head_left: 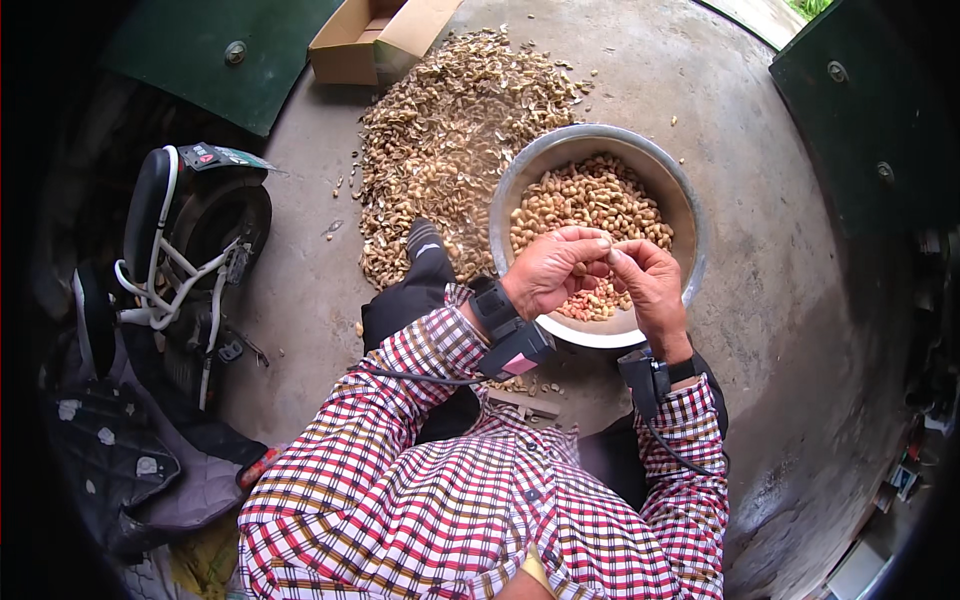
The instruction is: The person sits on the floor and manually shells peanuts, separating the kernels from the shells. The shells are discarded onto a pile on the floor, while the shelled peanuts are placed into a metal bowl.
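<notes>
Above a large steel basin (690,266), my left hand (551,270) and my right hand (651,285) meet at the fingertips. Thumbs and forefingers pinch a small thing, probably a peanut, mostly hidden by the fingers. The other fingers of my left hand are curled in, and what they may hold is hard to make out. Unshelled peanuts (592,191) fill the far part of the basin. Shelled reddish kernels (592,302) lie in its near part, below my hands.
A broad heap of peanut shells (435,150) covers the concrete floor (315,247) left of the basin, touching my foot (426,244). Behind it stands an open cardboard box (345,64). A white-framed two-wheeler (180,277) and a quilted cover (127,457) are at left. Green doors (202,45) flank the opening.
</notes>
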{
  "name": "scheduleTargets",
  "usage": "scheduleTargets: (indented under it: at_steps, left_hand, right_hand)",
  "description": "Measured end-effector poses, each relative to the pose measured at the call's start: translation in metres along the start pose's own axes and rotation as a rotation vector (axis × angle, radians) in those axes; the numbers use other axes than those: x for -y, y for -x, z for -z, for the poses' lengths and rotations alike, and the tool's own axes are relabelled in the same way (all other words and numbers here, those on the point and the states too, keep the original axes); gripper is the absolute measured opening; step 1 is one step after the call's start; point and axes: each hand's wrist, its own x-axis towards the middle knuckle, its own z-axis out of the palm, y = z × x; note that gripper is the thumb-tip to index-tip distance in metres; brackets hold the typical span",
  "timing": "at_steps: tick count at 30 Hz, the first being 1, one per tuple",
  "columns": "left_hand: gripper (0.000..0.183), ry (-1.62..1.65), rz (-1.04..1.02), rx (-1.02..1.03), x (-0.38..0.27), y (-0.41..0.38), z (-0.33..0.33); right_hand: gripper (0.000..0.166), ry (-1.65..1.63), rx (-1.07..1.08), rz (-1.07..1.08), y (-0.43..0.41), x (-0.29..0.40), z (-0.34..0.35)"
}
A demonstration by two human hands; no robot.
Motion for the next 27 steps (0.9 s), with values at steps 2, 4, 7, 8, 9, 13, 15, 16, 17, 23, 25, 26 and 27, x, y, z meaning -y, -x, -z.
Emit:
scheduleTargets:
  at_steps: [2, 4, 7, 8, 9, 13, 15, 16, 17, 23, 25, 26, 27]
  left_hand:
    - [0.011, 0.016, -0.01, -0.043, 0.0, 0.002, -0.002]
    - [0.011, 0.003, -0.009, -0.038, 0.0, 0.002, -0.003]
    - [0.01, -0.008, -0.011, -0.015, -0.003, 0.003, -0.005]
    - [0.01, -0.02, -0.004, 0.003, -0.005, 0.005, -0.006]
    - [0.01, -0.031, 0.004, 0.021, -0.006, 0.006, -0.007]
    - [0.01, -0.053, 0.006, 0.02, -0.006, 0.005, -0.006]
    - [0.01, -0.09, -0.009, 0.02, -0.005, 0.004, -0.005]
    - [0.01, -0.091, -0.008, 0.02, -0.005, 0.004, -0.005]
    - [0.009, -0.102, -0.016, 0.031, -0.005, 0.004, -0.005]
    - [0.009, -0.204, -0.08, 0.073, -0.007, 0.01, -0.015]
    - [0.008, -0.254, -0.097, 0.101, -0.007, 0.01, -0.016]
    - [0.009, -0.247, -0.065, 0.125, -0.006, 0.01, -0.016]
    - [0.011, -0.239, -0.035, 0.148, -0.005, 0.009, -0.016]
  right_hand:
    - [0.015, 0.016, -0.009, -0.002, -0.002, -0.003, 0.001]
    - [0.015, 0.034, -0.025, -0.005, -0.003, -0.006, 0.003]
    - [0.018, 0.059, -0.059, 0.021, -0.003, -0.007, 0.003]
    - [0.02, 0.037, -0.056, 0.02, -0.003, -0.006, 0.002]
    - [0.022, 0.014, -0.053, 0.018, -0.003, -0.006, 0.002]
    - [0.024, 0.022, -0.04, 0.004, -0.002, -0.003, 0.001]
    - [0.025, 0.06, -0.009, 0.008, -0.002, -0.003, 0.002]
    - [0.025, 0.059, -0.009, 0.008, -0.001, -0.002, 0.003]
    - [0.031, 0.025, 0.062, 0.004, -0.001, 0.0, 0.003]
    - [0.064, -0.217, 0.242, -0.001, 0.002, 0.009, -0.003]
    - [0.073, -0.246, 0.263, -0.002, 0.001, 0.008, -0.005]
    - [0.084, -0.245, 0.276, -0.053, 0.001, 0.008, -0.007]
    - [0.097, -0.242, 0.29, -0.104, 0.001, 0.008, -0.009]
